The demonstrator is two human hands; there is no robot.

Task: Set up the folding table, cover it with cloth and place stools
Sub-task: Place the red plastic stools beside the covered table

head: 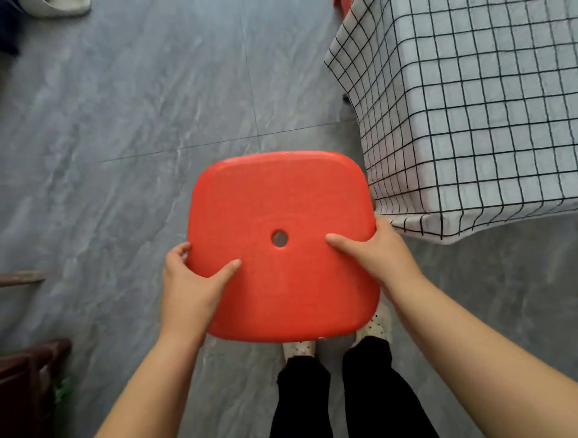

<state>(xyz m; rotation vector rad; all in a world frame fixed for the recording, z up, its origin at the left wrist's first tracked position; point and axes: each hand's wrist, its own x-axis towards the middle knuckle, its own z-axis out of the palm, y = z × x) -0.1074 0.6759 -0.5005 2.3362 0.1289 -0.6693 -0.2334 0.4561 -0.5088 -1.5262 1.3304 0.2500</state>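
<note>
A red plastic stool [281,200] with a small round hole in its square seat fills the middle of the view, seen from above; its legs are hidden under the seat. My left hand [190,287] grips the seat's near left edge, thumb on top. My right hand [378,253] grips the right edge, thumb on top as well. The table [488,103], covered by a white cloth with a black grid, stands at the right; the cloth hangs down its side, right beside the stool's far right corner.
Grey marbled floor tiles [125,140] spread to the left and ahead. Another red object [342,3] peeks out at the table's far corner. Dark wooden furniture [28,375] sits at the bottom left. My feet in spotted slippers [298,348] are under the stool.
</note>
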